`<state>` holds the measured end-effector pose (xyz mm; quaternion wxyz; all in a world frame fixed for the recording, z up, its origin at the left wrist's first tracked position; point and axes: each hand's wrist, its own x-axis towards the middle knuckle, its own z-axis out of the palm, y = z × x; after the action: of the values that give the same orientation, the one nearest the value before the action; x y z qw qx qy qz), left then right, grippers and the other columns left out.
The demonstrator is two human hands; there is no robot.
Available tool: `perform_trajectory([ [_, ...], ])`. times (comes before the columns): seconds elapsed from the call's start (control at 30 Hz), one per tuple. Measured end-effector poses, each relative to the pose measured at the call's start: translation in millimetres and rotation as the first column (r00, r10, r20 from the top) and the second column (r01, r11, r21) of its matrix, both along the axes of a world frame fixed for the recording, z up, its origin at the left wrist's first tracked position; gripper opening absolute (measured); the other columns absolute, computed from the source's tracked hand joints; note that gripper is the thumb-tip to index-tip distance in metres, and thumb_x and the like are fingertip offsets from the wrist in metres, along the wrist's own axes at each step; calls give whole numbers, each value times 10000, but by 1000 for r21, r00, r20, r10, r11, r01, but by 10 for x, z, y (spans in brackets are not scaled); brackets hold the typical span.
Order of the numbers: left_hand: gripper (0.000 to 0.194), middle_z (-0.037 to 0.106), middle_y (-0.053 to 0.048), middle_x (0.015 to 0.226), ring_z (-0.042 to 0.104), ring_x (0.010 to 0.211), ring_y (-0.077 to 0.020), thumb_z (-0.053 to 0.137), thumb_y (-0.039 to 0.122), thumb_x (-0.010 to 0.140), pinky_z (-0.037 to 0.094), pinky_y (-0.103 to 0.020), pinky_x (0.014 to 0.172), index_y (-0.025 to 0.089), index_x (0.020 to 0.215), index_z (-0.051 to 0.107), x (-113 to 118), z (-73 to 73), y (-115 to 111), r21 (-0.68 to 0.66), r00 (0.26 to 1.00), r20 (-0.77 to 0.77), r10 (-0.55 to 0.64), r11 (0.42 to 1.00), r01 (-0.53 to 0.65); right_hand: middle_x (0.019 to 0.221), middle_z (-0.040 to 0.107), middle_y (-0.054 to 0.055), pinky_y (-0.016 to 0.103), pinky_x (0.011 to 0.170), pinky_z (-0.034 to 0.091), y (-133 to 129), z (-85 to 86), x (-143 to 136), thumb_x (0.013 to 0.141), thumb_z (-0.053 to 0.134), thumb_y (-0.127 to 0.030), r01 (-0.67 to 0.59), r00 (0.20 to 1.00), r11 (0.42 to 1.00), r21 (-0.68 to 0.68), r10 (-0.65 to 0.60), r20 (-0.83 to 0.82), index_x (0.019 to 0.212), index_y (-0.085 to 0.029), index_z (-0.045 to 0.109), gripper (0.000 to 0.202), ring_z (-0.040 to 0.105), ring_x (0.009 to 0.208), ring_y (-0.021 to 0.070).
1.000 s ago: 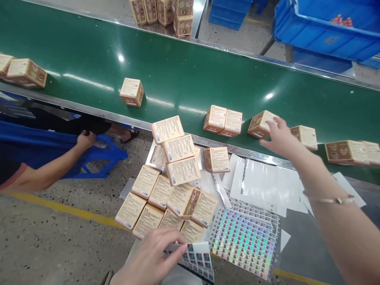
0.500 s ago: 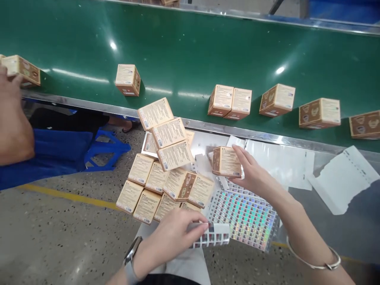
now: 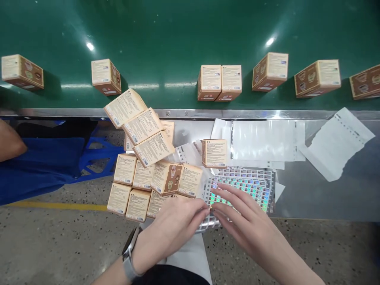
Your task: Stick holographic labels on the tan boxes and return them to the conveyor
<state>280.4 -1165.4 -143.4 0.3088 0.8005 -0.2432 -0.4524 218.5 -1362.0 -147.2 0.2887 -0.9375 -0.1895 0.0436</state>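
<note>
My left hand (image 3: 181, 221), with a watch on the wrist, pinches a curled sticker sheet (image 3: 208, 225) between thumb and fingers. The tips of my right hand (image 3: 240, 213) meet it there, thumb and index finger closed on a small shiny sticker (image 3: 210, 207) at the sheet's edge; its other fingers are spread. Beneath and behind the hands lie glittering holographic sticker sheets (image 3: 261, 192), partly covered. A small brown and cream box (image 3: 215, 153) stands just beyond them, untouched. Left of it, several similar boxes (image 3: 138, 204) are grouped, some stacked and tilted (image 3: 153, 148).
A green conveyor belt (image 3: 166, 35) runs across the back, carrying spaced boxes (image 3: 270, 71). White plastic sheets (image 3: 264, 138) and a torn white piece (image 3: 341, 144) lie on the metal table (image 3: 326, 194). At left are a blue stool (image 3: 97, 158) and another person's arm (image 3: 10, 140).
My right hand has let go of the box, leaving it on the table, and moved down to the sticker sheet in my left hand. The view has shifted; the other person's hand has withdrawn.
</note>
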Motion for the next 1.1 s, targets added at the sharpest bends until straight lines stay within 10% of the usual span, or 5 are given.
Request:
perform_trajectory([
  [0.3, 231, 688, 13, 763, 654, 711, -167, 467, 281, 1011, 436, -269, 613, 204, 902, 655, 117, -69, -67, 49, 999, -8, 47, 998, -46, 1119, 733, 77, 422, 870, 587, -141, -127, -34, 949, 548, -218, 303, 946, 917, 261, -256, -200, 899, -259, 636, 109, 661, 1130, 257],
  [0.5, 215, 542, -104, 1438, 426, 1396, -282, 461, 192, 1004, 425, -466, 1118, 135, 897, 639, 186, -340, -208, -98, 944, 308, -119, 983, 156, 1236, 700, 100, 484, 904, 548, -302, -715, 326, 802, 695, -488, 915, 401, 311, 255, -653, -643, 814, -244, 662, 247, 670, 1098, 289],
  [0.6, 240, 309, -123, 1607, 185, 1516, -290, 420, 144, 1002, 295, -494, 1223, 105, 942, 650, 161, -567, -377, -87, 882, 427, -200, 961, 261, 1262, 684, 116, 505, 997, 484, -264, -962, 501, 707, 761, -503, 938, 340, 171, 301, -617, -710, 790, -219, 666, 311, 634, 1159, 294],
  [0.77, 221, 301, -146, 1604, 202, 1509, -274, 459, 71, 954, 290, -438, 1237, 66, 1058, 654, 167, -793, -553, 15, 853, 441, -278, 953, 303, 1182, 707, 119, 465, 937, 517, -161, -1015, 605, 677, 767, -517, 940, 326, 131, 315, -613, -720, 749, -208, 659, 335, 665, 1073, 278],
  [1.1, 303, 328, -136, 1590, 248, 1494, -261, 444, 40, 918, 348, -418, 1200, 69, 1128, 660, 224, -763, -624, 90, 826, 446, -344, 936, 341, 1192, 686, 134, 416, 877, 536, -14, -1043, 589, 711, 723, -535, 951, 267, 86, 296, -711, -650, 779, -202, 650, 348, 646, 1075, 268],
])
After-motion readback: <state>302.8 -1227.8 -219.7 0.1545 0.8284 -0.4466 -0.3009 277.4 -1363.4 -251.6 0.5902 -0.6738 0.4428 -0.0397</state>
